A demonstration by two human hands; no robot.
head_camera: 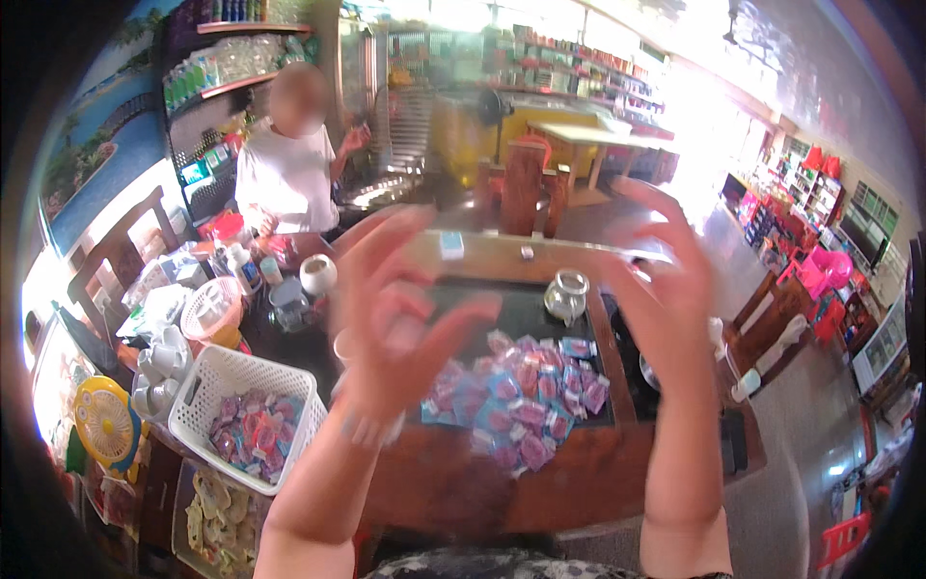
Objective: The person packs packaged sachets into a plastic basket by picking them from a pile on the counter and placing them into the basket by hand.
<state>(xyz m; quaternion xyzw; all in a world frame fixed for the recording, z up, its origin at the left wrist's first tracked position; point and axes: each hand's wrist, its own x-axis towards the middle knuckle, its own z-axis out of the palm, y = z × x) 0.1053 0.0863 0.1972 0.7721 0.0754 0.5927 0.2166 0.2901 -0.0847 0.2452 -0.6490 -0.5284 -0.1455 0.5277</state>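
Observation:
Both of my hands are raised above a dark wooden table [586, 463], blurred by motion, with fingers apart and curved. My left hand [401, 318] is at the centre-left and holds nothing that shows. On the right, my right hand [662, 282] is likewise without anything in it. Between and below them lies a pile of small blue and purple plastic packets [528, 398] on the table. A glass jar [566, 295] stands behind the pile. At the left, a white perforated plastic basket [307, 394] holds more small packets.
A pink basket [189, 318], white cups [163, 365], a white bottle [242, 264] and a round white pot [318, 273] crowd the table's left side. A yellow fan [107, 423] is at far left. A person in a white shirt [286, 177] stands across the table. Wooden chairs surround it.

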